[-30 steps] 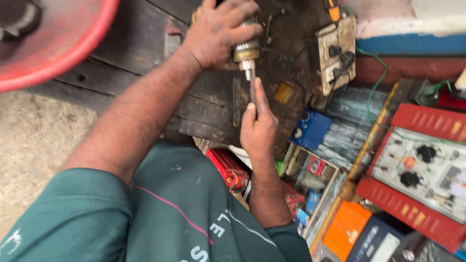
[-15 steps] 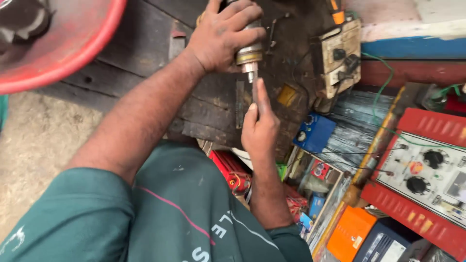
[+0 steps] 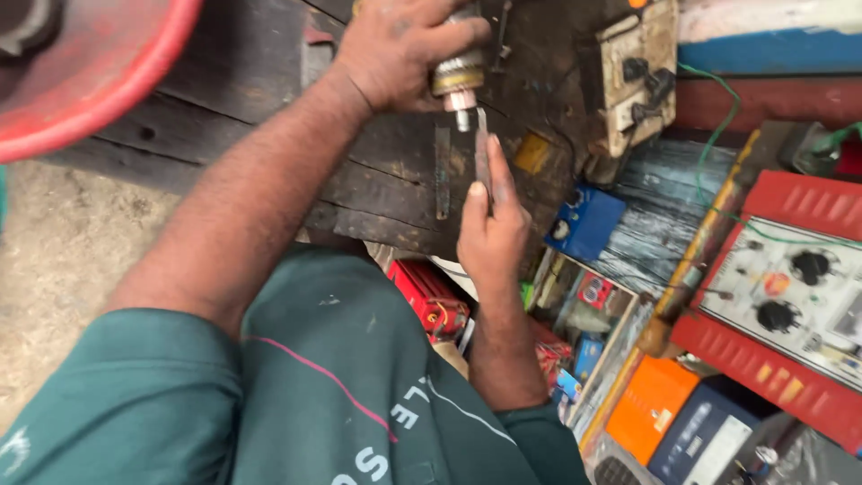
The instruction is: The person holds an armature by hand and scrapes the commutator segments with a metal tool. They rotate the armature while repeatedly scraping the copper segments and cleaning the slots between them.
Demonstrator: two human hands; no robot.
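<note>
Left hand [image 3: 395, 49] grips the rotor [image 3: 456, 72]; right hand [image 3: 492, 235] pinches a blade [image 3: 483, 154] at its shaft; a slip could nick fingers

I see my left hand [image 3: 400, 49] at twelve o'clock, wrapped around a cylindrical metal part [image 3: 456, 72] with a brass-coloured band and a short shaft pointing down. My right hand [image 3: 492, 229] sits near centre, pinching a thin flat metal blade [image 3: 483, 157] — its tip just beside the shaft. Both hover over a dark wooden bench [image 3: 269, 81]. Red basin rim [image 3: 99, 112] at ten o'clock — red-cased meter with black knobs [image 3: 790, 287] at three, blue box [image 3: 584, 223] between.
</note>
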